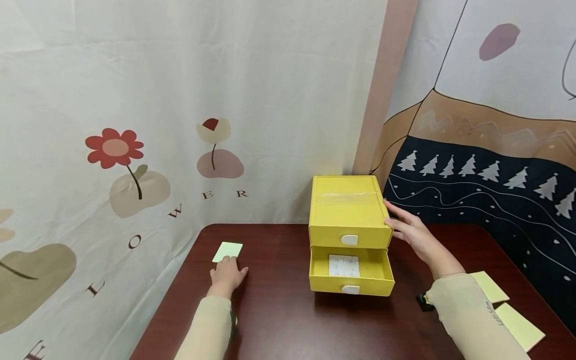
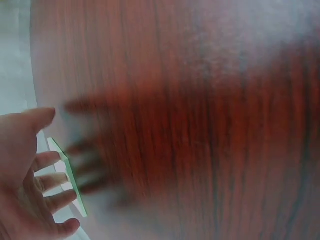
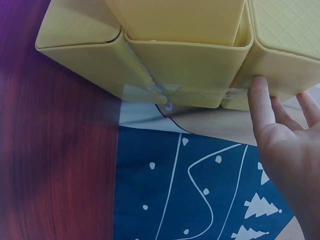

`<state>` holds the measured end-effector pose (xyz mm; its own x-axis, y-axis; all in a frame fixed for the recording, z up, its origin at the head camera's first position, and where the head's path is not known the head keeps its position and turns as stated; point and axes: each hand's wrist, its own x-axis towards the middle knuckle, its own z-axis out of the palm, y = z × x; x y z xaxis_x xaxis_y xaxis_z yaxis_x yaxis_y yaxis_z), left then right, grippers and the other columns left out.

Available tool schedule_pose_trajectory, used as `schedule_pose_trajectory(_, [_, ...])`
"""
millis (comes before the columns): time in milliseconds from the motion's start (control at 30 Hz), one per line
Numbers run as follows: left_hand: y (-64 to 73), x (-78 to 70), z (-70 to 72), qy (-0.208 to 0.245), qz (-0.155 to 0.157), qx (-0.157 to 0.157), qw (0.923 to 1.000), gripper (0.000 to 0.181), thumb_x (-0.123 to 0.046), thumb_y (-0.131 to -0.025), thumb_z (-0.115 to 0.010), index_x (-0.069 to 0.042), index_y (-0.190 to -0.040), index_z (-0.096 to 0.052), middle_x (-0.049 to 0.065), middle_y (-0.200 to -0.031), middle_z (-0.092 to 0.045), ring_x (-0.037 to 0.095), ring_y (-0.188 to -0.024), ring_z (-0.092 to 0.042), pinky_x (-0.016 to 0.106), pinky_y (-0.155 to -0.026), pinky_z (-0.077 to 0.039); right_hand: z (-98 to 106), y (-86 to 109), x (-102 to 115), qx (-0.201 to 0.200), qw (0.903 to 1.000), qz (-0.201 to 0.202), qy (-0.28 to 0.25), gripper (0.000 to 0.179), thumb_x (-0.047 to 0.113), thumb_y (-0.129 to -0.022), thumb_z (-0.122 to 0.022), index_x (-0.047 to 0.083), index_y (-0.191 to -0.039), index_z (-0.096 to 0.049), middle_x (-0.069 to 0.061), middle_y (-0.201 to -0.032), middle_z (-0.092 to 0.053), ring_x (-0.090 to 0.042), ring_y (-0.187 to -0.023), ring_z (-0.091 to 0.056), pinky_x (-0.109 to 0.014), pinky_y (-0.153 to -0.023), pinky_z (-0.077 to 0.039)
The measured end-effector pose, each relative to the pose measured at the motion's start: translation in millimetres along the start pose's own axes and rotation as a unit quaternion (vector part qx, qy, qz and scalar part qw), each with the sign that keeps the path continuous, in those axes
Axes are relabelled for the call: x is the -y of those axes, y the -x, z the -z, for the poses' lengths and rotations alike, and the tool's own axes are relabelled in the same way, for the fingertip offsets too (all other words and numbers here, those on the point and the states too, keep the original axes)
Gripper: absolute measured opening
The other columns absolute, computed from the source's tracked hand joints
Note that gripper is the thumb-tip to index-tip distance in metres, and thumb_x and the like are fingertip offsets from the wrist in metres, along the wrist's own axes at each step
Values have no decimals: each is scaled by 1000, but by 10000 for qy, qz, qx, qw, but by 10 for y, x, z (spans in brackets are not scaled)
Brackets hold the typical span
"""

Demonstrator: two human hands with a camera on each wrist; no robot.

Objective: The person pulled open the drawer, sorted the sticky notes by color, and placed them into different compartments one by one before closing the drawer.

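A yellow drawer box [image 1: 346,200] stands at the table's back, its lower drawer [image 1: 378,286] pulled out and its upper one closed. Inside the lower drawer lies a white printed piece [image 1: 344,265]. My right hand [image 1: 416,237] rests its fingertips against the box's right side near the top; the right wrist view shows its fingers [image 3: 261,102] extended at the yellow wall. On the left, a pale green note pad [image 1: 227,250] lies flat on the table. My left hand [image 1: 226,275] is at its near edge, fingers loosely bent and spread, with the pad's green edge [image 2: 75,187] just past the fingertips.
Two pale yellow note pads [image 1: 519,325] lie at the table's right edge, partly behind my right sleeve. The dark red wooden table [image 1: 279,310] meets a printed cloth [image 1: 270,100] at the back and sides. Clear tape crosses the box top.
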<state>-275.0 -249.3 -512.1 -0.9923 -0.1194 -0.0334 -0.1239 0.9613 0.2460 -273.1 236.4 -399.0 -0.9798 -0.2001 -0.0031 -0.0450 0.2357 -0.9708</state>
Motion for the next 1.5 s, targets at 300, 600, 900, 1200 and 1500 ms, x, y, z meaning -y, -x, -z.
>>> schedule_pose_trajectory(300, [50,-19,26,-418,-193,-421,9980,31,-26,-87,-63,-1,-106,-62,19,-100,-58,41,-91,-56,58,-78,-44,-12,-6,12,13,10000,-38,-64,69,43,-94,-54,25,-152,-21,-5,-160,-10,-17,-127,-44,-50,-106,-37])
schedule_pose_trajectory(600, [46,82,-17,87,106,-733,9972,51,-26,-84,-68,1,-125,-53,24,-113,-53,42,-99,-52,57,-76,-45,-4,-1,5,4,10000,-28,-57,68,42,-94,-54,25,-152,-21,-6,-159,-11,-5,-118,-48,-46,-105,-40])
schedule_pose_trajectory(900, [84,149,-52,296,554,73,9980,74,-36,-97,-48,17,-142,-21,37,-148,-18,51,-138,-14,66,-104,-26,4,6,17,-8,10000,-91,-38,69,43,-94,-54,25,-152,-20,-6,-159,-11,2,-112,-49,-39,-102,-44])
schedule_pose_trajectory(1200, [63,174,-53,170,437,-292,9985,70,-33,-92,-57,17,-135,-34,35,-135,-40,48,-124,-40,64,-95,-37,4,30,46,6,10000,-42,-38,68,41,-95,-53,24,-152,-20,-9,-159,-11,5,-107,-51,-36,-100,-45])
schedule_pose_trajectory(1500, [8,229,-74,655,561,-1031,9909,92,-33,-73,-79,10,-140,-33,32,-126,-39,50,-111,-40,61,-82,-41,3,31,51,45,10000,-1,-17,68,41,-95,-52,24,-152,-19,-8,-159,-11,4,-109,-50,-40,-102,-44])
